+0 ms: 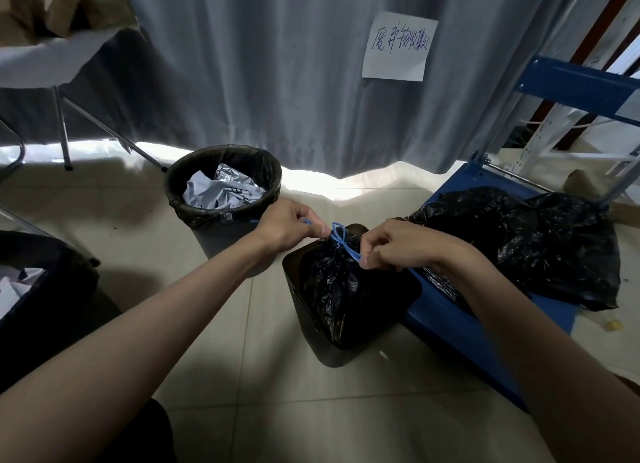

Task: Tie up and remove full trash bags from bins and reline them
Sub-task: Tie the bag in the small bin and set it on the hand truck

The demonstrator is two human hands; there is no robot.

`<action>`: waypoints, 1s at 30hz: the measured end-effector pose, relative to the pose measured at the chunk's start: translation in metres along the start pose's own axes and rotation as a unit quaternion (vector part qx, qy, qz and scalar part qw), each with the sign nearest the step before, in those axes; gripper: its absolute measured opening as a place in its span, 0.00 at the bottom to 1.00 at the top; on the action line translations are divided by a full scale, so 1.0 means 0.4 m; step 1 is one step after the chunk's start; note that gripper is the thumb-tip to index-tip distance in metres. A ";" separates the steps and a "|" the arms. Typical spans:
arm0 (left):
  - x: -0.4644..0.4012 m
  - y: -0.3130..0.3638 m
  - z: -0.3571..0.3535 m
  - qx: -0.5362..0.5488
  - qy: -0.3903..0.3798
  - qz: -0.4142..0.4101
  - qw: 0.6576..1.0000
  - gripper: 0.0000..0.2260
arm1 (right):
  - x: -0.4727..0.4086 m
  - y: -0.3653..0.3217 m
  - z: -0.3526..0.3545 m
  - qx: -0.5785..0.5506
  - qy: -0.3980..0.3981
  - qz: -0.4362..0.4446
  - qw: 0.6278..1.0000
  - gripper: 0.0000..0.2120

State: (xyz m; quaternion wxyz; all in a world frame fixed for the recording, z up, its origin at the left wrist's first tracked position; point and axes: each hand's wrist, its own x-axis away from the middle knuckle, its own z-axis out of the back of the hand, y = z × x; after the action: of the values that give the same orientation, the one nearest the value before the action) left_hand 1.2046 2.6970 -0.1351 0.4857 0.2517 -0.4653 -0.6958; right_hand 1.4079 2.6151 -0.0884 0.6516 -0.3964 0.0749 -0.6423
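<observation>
two hands pull the blue string tight

the left hand [287,225] pinches one end of the blue string [341,239], and the right hand [394,244] pinches the other end. both hands are curled tight on it and pull away from each other. the string goes round the neck of a black bag [332,289]. the bag sits inside a small dark bin [349,338] on the floor, just beside a blue cart [485,338].

the bag looks soft, thin and crinkly. i think it could rip if you grab the side. the bunched neck under the knot looks like the best place to hold it. it is likely light, since a round bin [221,185] behind holds only paper. another black bag [540,241] lies on the cart.
</observation>
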 end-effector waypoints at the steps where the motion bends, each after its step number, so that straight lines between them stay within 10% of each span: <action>1: 0.001 0.002 -0.001 -0.004 0.001 -0.003 1.000 0.07 | 0.002 0.000 0.001 0.003 -0.008 0.001 1.000 0.07; 18: 0.000 0.009 -0.024 -0.054 0.043 -0.007 0.998 0.07 | 0.004 0.024 0.010 0.005 -0.007 0.009 1.000 0.08; 23: 0.001 -0.007 0.009 0.022 0.064 0.024 0.997 0.03 | -0.027 0.038 -0.029 -0.169 0.183 0.051 0.967 0.05; 30: -0.005 -0.018 -0.003 0.018 0.058 0.024 0.998 0.03 | -0.047 0.025 -0.065 -0.519 0.170 0.012 0.838 0.03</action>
State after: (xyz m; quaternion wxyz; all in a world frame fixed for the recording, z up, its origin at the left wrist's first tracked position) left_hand 1.2033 2.6992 -0.1423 0.5233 0.2890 -0.4548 -0.6601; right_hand 1.3968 2.6198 -0.1198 0.3352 -0.5600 0.5118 -0.5587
